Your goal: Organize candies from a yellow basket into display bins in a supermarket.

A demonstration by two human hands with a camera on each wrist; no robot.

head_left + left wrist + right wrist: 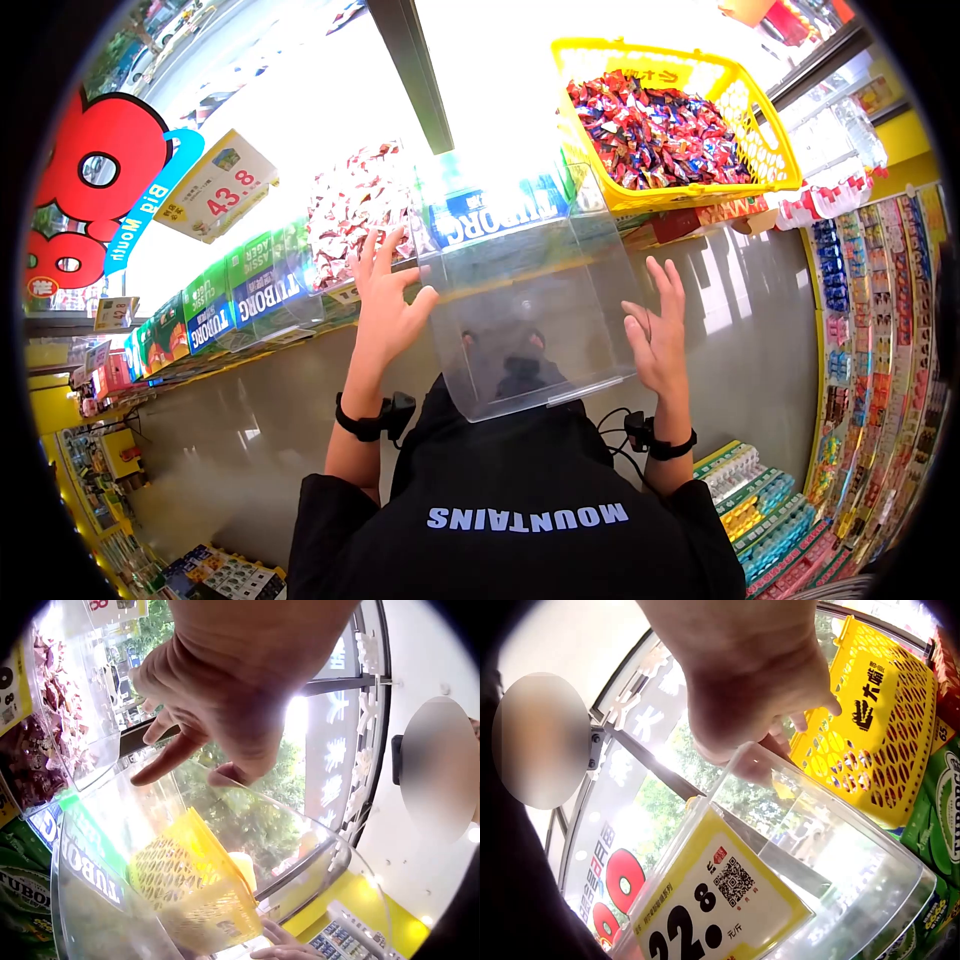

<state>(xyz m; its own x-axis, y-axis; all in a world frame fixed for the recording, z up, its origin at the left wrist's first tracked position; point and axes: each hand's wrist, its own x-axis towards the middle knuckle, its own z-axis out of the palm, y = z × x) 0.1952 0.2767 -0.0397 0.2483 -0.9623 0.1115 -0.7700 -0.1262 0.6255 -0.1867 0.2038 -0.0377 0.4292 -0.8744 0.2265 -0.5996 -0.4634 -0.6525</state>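
Observation:
A clear plastic bin [520, 345] stands tilted in front of the person's body, with the floor showing through its walls. Close by its left edge is my left hand [388, 305], fingers spread and thumb pointing at the bin. On the other side my right hand [657, 335] is held up by the bin wall, its fingers loosely extended. From the right wrist, a yellow-edged price card [720, 900] reading 22.8 shows on the bin's side. Behind the bin, a Tuborg beer carton [510, 208] overlaps its upper part.
A yellow basket [775, 150] full of red and dark wrapped sweets sits at the back right. Pinkish wrapped sweets [360, 200] fill a bin behind my left hand. More beer cartons [260, 270] line the left, below a 43.8 price sign [225, 190]. Stocked shelves [880, 330] stand right.

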